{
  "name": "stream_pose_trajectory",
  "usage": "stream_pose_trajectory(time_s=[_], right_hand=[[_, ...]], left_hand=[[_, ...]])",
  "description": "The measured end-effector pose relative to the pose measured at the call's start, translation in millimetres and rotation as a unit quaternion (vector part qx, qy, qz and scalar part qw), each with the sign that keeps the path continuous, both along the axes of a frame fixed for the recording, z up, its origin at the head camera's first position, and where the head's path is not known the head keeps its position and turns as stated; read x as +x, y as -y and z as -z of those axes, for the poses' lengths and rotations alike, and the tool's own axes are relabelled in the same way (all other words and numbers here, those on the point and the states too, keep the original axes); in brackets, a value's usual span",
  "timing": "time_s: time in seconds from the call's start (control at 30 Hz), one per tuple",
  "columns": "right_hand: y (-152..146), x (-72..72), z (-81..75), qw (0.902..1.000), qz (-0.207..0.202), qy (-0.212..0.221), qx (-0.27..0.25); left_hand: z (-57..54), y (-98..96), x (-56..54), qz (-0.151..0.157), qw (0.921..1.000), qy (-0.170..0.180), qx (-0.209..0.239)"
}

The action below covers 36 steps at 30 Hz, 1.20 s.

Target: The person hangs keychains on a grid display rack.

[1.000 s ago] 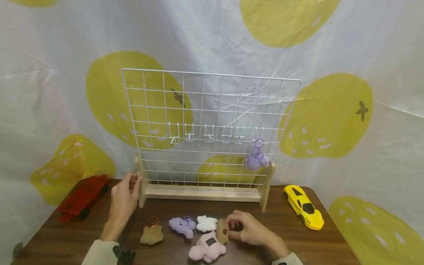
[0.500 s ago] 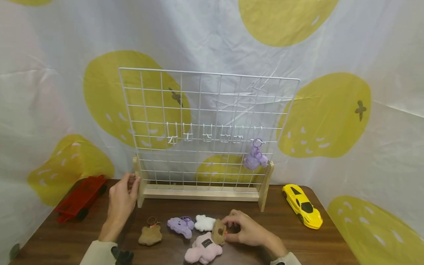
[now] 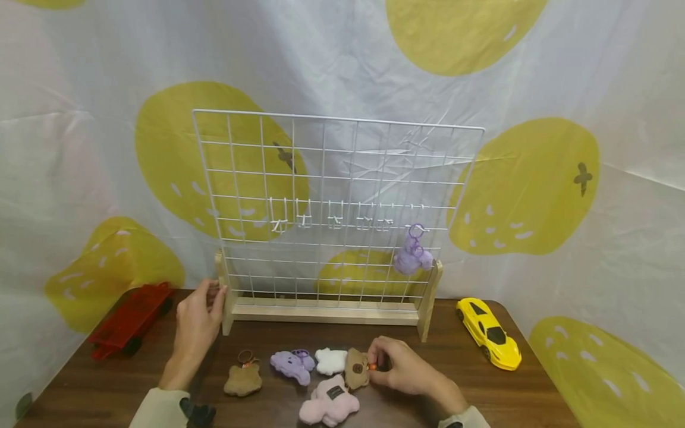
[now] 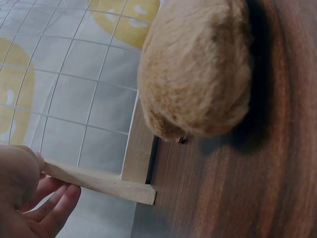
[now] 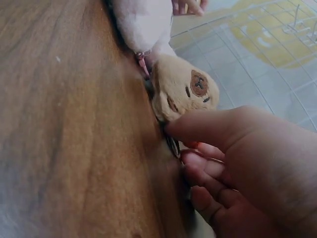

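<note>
One purple plush keychain [image 3: 411,260] is hanging on the white wire grid [image 3: 323,176]; five others [image 3: 321,409] are apparently remaining toward the counter [image 3: 449,342]'s near edge, right fingers [image 5: 213,188] pinching the brown plush bear [image 3: 356,370]'s fastening [image 3: 372,367], left fingers [image 4: 67,203] gripping the pale wooden upright [image 4: 99,181].

Fuzzy plush bear [image 3: 356,368], matt wooden stand [image 3: 326,315], glossy plastic car [image 3: 489,334].

Under dim light, soft shadow flanks the leftmost brown plush [image 4: 195,69].
</note>
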State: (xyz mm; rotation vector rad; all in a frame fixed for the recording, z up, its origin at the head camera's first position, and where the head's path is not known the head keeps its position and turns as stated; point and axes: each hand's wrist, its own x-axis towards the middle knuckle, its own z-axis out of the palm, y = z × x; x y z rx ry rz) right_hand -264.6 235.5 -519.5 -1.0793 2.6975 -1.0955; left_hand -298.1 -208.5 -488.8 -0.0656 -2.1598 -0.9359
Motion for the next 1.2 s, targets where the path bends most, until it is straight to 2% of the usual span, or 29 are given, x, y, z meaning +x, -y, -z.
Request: stream_pose_trajectory(time_s=[0.2, 0.43, 0.67, 0.83, 1.07, 1.2], right_hand=[[-1, 0.0, -4.0, 0.9992, 0.025, 0.032, 0.000], [-3, -0.7, -8.6, 0.9992, 0.029, 0.018, 0.023], [-5, 0.1, -6.5, 0.9993, 0.023, 0.005, 0.029], [-7, -1.7, -5.6, 0.9996, 0.022, 0.018, -0.001], [-10, -3.7, -13.0, 0.9925, 0.012, 0.097, -0.073], [-12, -4.2, -19.3, 0.9937, 0.024, 0.072, -0.082]], left_hand=[[-0.4, -0.6, 0.3, 0.001, 1.0000, -0.002, -0.004], [0.0, 0.4, 0.2, -0.003, 1.0000, -0.003, -0.006], [-0.1, -0.4, -0.7, -0.001, 1.0000, -0.008, -0.006], [-1.0, -0.1, -0.3, 0.004, 1.0000, -0.007, -0.002], [-0.5, 0.6, -0.3, 0.009, 0.9999, -0.008, 0.004], [0.2, 0.7, -0.9, 0.003, 1.0000, -0.008, -0.005]])
